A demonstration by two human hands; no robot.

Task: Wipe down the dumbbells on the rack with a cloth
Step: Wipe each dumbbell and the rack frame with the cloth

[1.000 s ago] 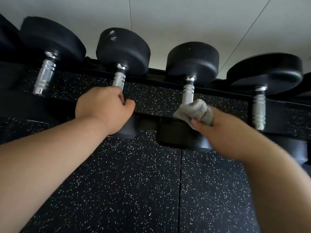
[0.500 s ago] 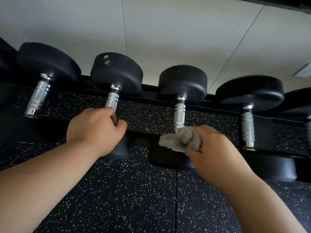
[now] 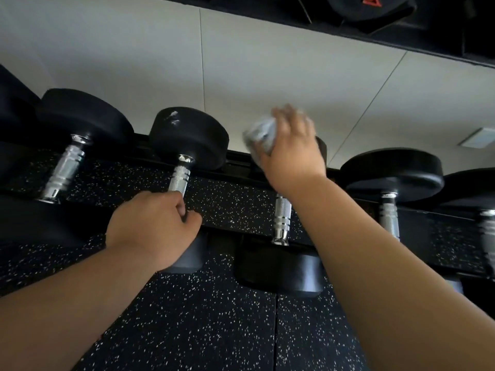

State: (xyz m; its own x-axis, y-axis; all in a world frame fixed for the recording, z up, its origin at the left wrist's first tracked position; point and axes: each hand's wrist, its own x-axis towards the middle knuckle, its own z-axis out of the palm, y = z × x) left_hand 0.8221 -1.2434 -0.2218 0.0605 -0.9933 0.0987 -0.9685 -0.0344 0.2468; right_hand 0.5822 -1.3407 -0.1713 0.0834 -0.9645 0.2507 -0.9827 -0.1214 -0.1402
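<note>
While the right hand (image 3: pixel 292 156) clutches the bunched grey cloth (image 3: pixel 261 135), fingers curled round it, it presses that cloth against the far black head of the centre dumbbell (image 3: pixel 282 218), and that head is almost wholly hidden behind hand and cloth. Blur smears the cloth and the fingertips. Below the wrist the dumbbell's chrome handle shows bare, running down to its near head at the front of the rack (image 3: pixel 238 158). Over on the other side, the left hand (image 3: pixel 152 226) is wrapped round the near end of the neighbouring dumbbell (image 3: pixel 188 137) by its knurled handle, fingers closed over the metal, thumb lying just above the near head. Pale scuff marks sit on top of that one's far head. Further out, a left-side dumbbell (image 3: pixel 85 116) and a right-side dumbbell (image 3: pixel 391 172) lie alongside, all in a row across the black rack. Speckled black rubber floor (image 3: pixel 187 330) shows beneath and between the rails, with a pale panelled wall (image 3: pixel 267 76) behind.
</note>
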